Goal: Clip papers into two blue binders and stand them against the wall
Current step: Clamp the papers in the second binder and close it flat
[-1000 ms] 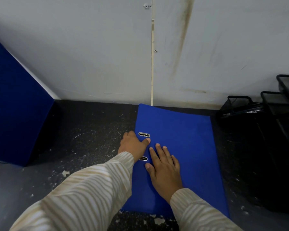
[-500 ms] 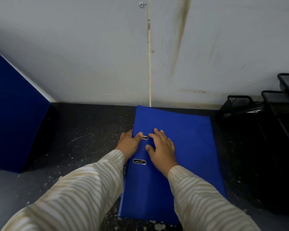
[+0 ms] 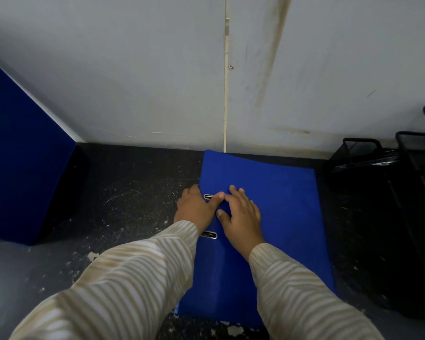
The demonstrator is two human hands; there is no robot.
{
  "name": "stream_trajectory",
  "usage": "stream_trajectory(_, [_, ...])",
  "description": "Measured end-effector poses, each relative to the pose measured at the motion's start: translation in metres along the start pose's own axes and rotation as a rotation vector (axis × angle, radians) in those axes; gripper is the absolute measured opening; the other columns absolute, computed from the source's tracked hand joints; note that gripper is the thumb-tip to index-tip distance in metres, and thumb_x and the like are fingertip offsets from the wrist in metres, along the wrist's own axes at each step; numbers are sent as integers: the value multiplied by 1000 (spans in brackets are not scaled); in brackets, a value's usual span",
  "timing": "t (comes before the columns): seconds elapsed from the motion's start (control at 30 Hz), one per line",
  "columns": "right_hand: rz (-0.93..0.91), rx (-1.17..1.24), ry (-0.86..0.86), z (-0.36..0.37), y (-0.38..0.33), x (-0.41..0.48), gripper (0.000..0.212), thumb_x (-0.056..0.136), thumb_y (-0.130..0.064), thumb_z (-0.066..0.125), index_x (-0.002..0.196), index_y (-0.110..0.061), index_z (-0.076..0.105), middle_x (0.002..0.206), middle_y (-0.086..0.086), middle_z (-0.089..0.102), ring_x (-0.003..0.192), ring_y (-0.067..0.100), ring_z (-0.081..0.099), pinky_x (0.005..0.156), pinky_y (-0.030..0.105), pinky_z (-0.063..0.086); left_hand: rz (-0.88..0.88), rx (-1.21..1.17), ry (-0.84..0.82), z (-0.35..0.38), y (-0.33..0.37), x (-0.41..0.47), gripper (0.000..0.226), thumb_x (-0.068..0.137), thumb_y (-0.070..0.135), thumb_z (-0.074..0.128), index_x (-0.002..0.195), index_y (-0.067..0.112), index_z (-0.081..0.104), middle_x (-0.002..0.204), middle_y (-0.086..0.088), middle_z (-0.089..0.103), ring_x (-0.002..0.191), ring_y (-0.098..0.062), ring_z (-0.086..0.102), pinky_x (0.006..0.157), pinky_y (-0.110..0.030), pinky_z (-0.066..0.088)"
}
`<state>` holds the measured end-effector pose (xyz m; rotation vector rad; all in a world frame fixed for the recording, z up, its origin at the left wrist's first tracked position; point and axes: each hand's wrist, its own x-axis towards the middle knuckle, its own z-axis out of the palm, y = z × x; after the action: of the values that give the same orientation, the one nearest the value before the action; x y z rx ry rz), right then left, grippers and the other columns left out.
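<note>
A closed blue binder (image 3: 275, 192) lies flat on the dark speckled table (image 3: 138, 204), its far edge close to the wall (image 3: 157, 82). Two metal slots show along its left side, the upper slot (image 3: 207, 196) by my left thumb and the lower slot (image 3: 209, 234) by my left cuff. My left hand (image 3: 194, 208) grips the binder's left edge, thumb on the cover. Just to the right, my right hand (image 3: 241, 217) presses flat on the cover with straight fingers. A second blue binder (image 3: 22, 155) stands at the far left against the wall.
Black wire-mesh trays (image 3: 383, 168) stand at the right against the wall, close to the flat binder's right edge. A vertical seam (image 3: 225, 94) runs down the stained wall. Open tabletop lies between the two binders.
My right hand slid forward along the cover, from beside the lower slot to next to my left thumb at the upper slot. My left hand stayed on the binder's left edge.
</note>
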<state>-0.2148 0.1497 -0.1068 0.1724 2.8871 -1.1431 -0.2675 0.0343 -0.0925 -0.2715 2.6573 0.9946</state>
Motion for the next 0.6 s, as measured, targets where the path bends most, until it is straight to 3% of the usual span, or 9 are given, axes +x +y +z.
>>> stream_trajectory(0.13, [1, -9, -6, 0, 1, 0, 42, 94, -32, 47, 136, -29, 40, 156, -6, 22, 144, 13, 9, 115, 36, 4, 26, 41, 31, 0, 2, 0, 57, 83, 57, 54, 120, 13, 51, 123, -9, 51, 113, -29, 52, 91, -44, 47])
stream_trajectory(0.6, [5, -18, -46, -3, 0, -1, 45, 95, -34, 46, 139, -31, 35, 157, -7, 18, 144, 12, 6, 115, 36, 3, 62, 49, 35, -1, 2, 0, 54, 85, 55, 52, 120, 13, 52, 123, -8, 52, 111, -27, 54, 91, -44, 48])
